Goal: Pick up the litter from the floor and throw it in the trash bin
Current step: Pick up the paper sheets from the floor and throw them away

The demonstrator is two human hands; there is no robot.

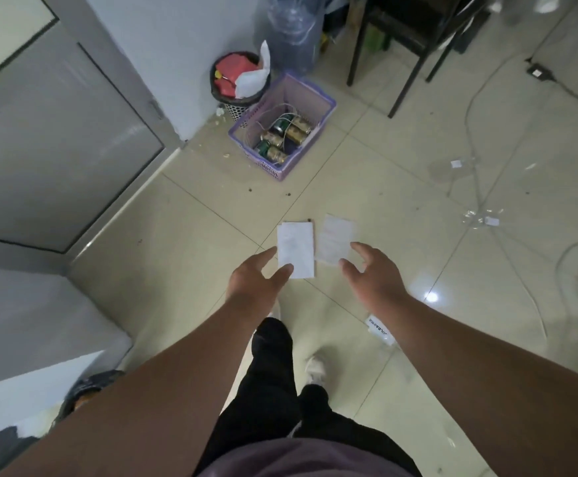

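Note:
Two white paper slips lie side by side on the tiled floor: the left slip (296,247) and the right slip (335,239). My left hand (256,277) hovers open just over the near end of the left slip, fingers apart and holding nothing. My right hand (371,273) is open too, its fingertips close to the near edge of the right slip. A smaller printed scrap (379,329) lies by my right forearm. The round black mesh trash bin (237,106) stands against the wall at the back, filled with red and white rubbish.
A purple plastic basket (315,94) holding cans and wires stands right beside the bin. A large water bottle (292,32) and a black chair (404,43) are behind it. Clear plastic wrappers (480,216) and a cable (538,72) lie at the right. Grey door (50,132) at left.

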